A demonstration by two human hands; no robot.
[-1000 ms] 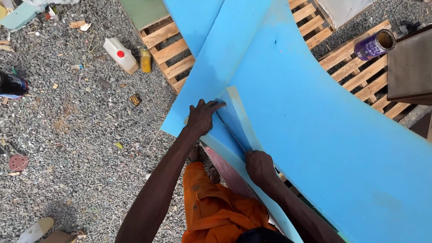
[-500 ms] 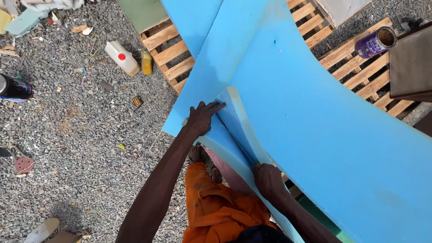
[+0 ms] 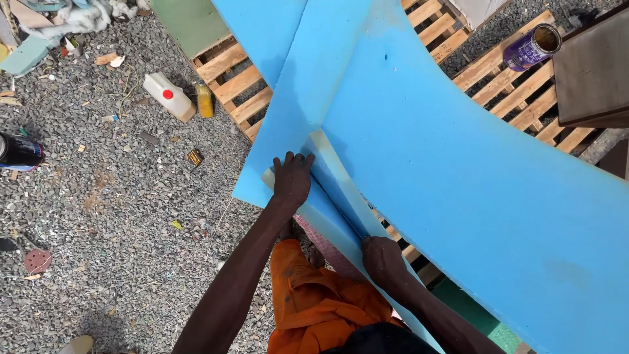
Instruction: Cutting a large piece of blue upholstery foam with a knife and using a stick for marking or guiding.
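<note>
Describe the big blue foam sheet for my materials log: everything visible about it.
The large bright-blue foam sheet looks thick, soft and matte, with curved cut edges. It lies across slatted wooden pallets above grey gravel. A narrow strip is partly separated along its near edge. The left hand presses flat on that strip's end; the right hand rests at the seam lower down.

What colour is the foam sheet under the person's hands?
Bright blue; the foam sheet shows clearly in the head view, with the left hand flat on it.
</note>
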